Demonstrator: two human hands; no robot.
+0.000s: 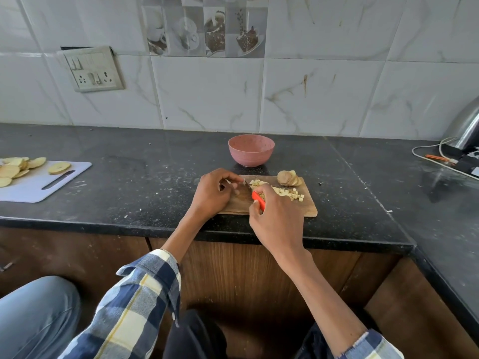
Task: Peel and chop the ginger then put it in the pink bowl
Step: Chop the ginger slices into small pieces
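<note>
A small wooden cutting board (308,207) lies on the black counter in front of me. Chopped ginger bits (283,191) are heaped on it, and brownish ginger peel slices (287,178) sit at its far right corner. My right hand (276,216) grips a red-handled knife (258,199) whose blade points left toward my left hand (213,194). My left hand rests on the board's left part with fingers curled by the blade tip; what it holds is too small to tell. The pink bowl (251,150) stands just behind the board; nothing shows inside it.
A white cutting board (39,185) with sliced potato rounds (15,169) lies at the far left. A steel kettle (466,128) and white cable (427,158) sit at the right corner. A wall socket panel (93,69) is on the tiles. A person's knee in jeans (39,314) is lower left.
</note>
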